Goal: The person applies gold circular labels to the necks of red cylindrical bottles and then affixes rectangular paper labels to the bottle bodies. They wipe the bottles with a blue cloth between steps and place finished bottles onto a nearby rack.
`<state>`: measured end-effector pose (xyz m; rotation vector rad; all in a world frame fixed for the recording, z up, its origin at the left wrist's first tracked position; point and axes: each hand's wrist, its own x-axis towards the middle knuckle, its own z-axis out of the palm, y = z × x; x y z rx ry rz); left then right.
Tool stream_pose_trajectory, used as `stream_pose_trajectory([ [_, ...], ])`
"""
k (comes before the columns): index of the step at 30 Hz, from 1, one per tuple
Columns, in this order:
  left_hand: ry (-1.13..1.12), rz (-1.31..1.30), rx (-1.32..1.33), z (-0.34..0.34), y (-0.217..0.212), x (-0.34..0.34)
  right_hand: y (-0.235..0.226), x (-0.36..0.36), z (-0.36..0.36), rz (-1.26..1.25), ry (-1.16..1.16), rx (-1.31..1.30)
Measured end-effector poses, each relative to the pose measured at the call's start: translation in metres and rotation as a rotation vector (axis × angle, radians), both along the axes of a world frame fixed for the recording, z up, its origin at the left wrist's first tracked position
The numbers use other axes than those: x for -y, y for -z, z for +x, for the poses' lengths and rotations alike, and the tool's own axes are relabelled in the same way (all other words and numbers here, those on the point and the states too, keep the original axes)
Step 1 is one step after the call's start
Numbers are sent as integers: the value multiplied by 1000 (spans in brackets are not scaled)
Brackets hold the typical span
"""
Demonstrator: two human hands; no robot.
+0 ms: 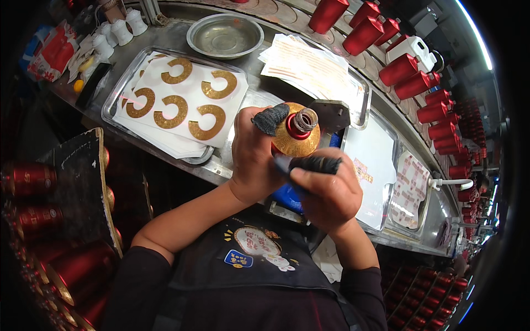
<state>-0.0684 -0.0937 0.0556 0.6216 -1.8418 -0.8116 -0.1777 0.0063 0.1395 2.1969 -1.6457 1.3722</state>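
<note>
Gripping a red bottle by its body, the left hand holds it upright over the near edge of the steel counter, close to the chest where the shoulder and neck face the eyes. Its fingers curl tight around the far side, and a dark fabric cot covers the thumb pressing a gold collar label flat on the shoulder. The right hand is clenched against the bottle's near side, a covered fingertip laid across the label's lower edge; it may pinch something blue, though that is hard to make out. More gold labels lie ready on a tray just left.
</note>
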Motion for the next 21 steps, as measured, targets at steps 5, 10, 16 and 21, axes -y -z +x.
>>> stream_pose_trajectory([
  [5, 85, 117, -133, 6, -9, 3, -1, -5, -9, -7, 178, 41],
  [10, 686, 353, 41, 29, -19, 51, 2, -3, -14, 16, 154, 66],
  [16, 195, 14, 43, 20, -9, 18, 4, -1, -8, 18, 127, 14],
  [21, 444, 217, -54, 16, -7, 27, 5, -1, -5, 17, 161, 51],
])
